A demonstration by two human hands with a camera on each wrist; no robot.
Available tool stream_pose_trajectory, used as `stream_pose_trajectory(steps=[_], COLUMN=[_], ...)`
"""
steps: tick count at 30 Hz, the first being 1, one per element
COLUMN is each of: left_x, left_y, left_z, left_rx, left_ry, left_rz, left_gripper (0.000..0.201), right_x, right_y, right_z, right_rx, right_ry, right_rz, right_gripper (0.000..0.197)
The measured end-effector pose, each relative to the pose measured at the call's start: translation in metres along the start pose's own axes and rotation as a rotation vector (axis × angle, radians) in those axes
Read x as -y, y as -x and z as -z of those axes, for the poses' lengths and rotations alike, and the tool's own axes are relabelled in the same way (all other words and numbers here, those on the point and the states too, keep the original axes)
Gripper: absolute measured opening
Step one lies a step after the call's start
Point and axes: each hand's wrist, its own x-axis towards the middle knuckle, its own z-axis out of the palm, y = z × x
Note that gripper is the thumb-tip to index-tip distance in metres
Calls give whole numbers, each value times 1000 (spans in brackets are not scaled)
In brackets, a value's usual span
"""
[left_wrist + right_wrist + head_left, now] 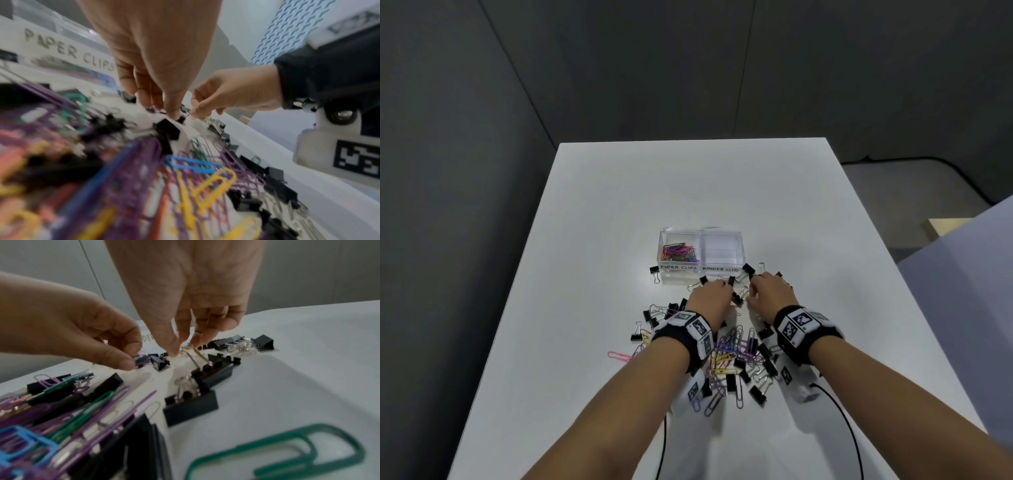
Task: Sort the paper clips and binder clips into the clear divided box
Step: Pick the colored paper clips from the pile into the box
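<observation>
Lab booth: grey panels (619, 68); white table (619, 205)

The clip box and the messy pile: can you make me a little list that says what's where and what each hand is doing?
box: clear divided box on the white table, beyond the pile
left compartment: labelled PAPER CLIPS, holds coloured paper clips
right compartment: labelled BINDER CLIPS, looks empty
pile: mixed paper clips and black binder clips loose on the table, near the person
left hand: fingertips pinch a purple paper clip
right hand: fingertips pinch the wire handles of a black binder clip
stray: one binder clip beside the box's left corner
</observation>
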Motion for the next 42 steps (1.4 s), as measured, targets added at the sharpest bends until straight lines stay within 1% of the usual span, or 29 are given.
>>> stream_pose_trajectory(steps=[1, 2, 4, 5, 6, 8, 9, 10, 11, 13, 16, 20, 23, 25, 27, 32, 38, 42], left_x=[5, 11, 21, 24, 26, 25, 23, 20, 17, 12, 8, 3, 3, 4, 9, 21, 29, 33], left_y=[3, 7, 16, 22, 28, 35, 37, 38, 38, 39, 38, 36, 34, 33, 32, 31, 30, 31], left_z=[5, 9, 17, 20, 22, 22, 20, 17, 14, 6, -5, -11, -12, -11, -9, -5, -1, 4], left_rx=[-13, -21, -27, -18, 3, 67, 112, 156, 194, 218, 215, 161, 122, 119, 119, 85, 63, 60], left_ry=[22, 55, 127, 160, 191, 233, 228, 218, 210, 148, -39, -119, -158, -163, -115, 66, 284, 377], left_rz=[-5, -8, -24, -33, -43, -66, -76, -83, -82, -84, -103, -121, -91, -58, -30, 27, 85, 72], left_gripper=[22, 20, 19, 23, 32, 53, 57, 56, 48, 33, 39, 40, 34, 33, 32, 29, 22, 29], right_x=[0, -1, -2, -2, -2, 0, 2, 3, 3, 3, 1, 2, 4, 5, 4, 2, 1, 2], right_y=[2, 4, 7, 10, 13, 23, 29, 36, 43, 53, 58, 54, 48, 44, 40, 36, 33, 31], right_z=[3, 6, 12, 14, 15, 14, 14, 14, 14, 13, 4, -5, -6, -5, -5, -7, -9, -6], right_rx=[-18, -8, 48, 80, 114, 171, 197, 223, 241, 254, 267, 268, 224, 196, 184, 209, 201, 220], right_ry=[-76, -141, -233, -242, -233, -164, -108, -36, 40, 179, 286, 358, 340, 306, 290, 242, 195, 204], right_rz=[27, 37, 45, 53, 56, 82, 110, 144, 184, 278, 339, 333, 298, 271, 257, 233, 191, 185], right_gripper=[6, 12, 16, 15, 15, 18, 22, 26, 30, 31, 29, 25, 23, 24, 23, 27, 22, 21])
